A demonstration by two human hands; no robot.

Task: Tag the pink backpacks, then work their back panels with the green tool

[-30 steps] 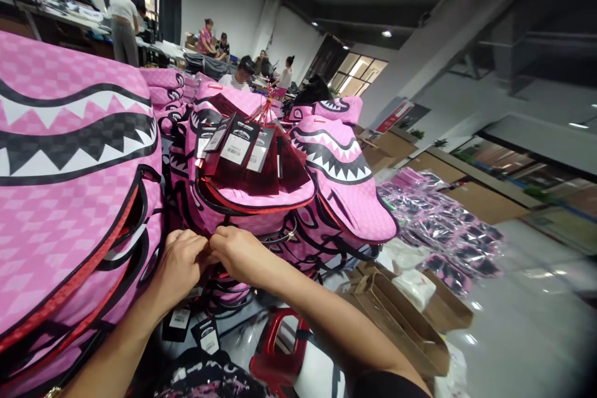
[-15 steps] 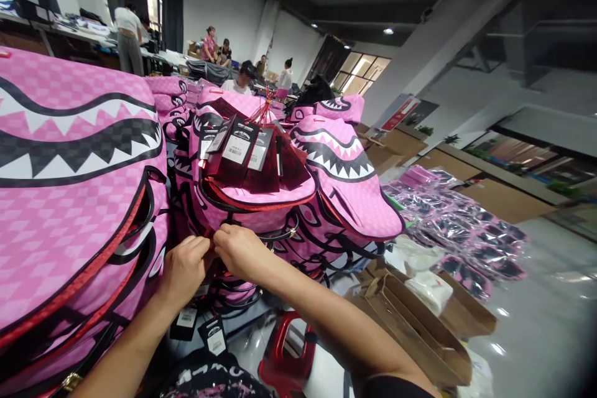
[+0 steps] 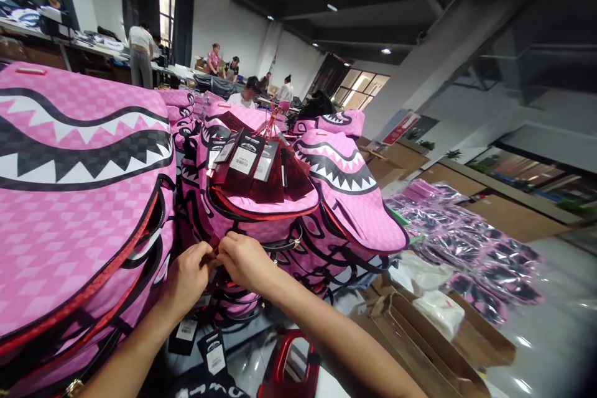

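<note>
My left hand and my right hand meet below the front of the middle pink bag. Fingers of both are pinched together, with a bit of red showing between them; what they hold is too small to name. On top of that bag lies a bunch of black and dark red tags with red strings. A large pink bag with a shark-mouth print fills the left side. Below my hands hang two black tags with white labels.
More pink bags are stacked to the right. Beyond are plastic-wrapped pink packs and an open cardboard box. A red frame-like object sits at the bottom. Several people work at tables behind.
The view has shifted, so bags and tags appear slightly lower and further right. Both hands remain together at the same place by the middle bag.
</note>
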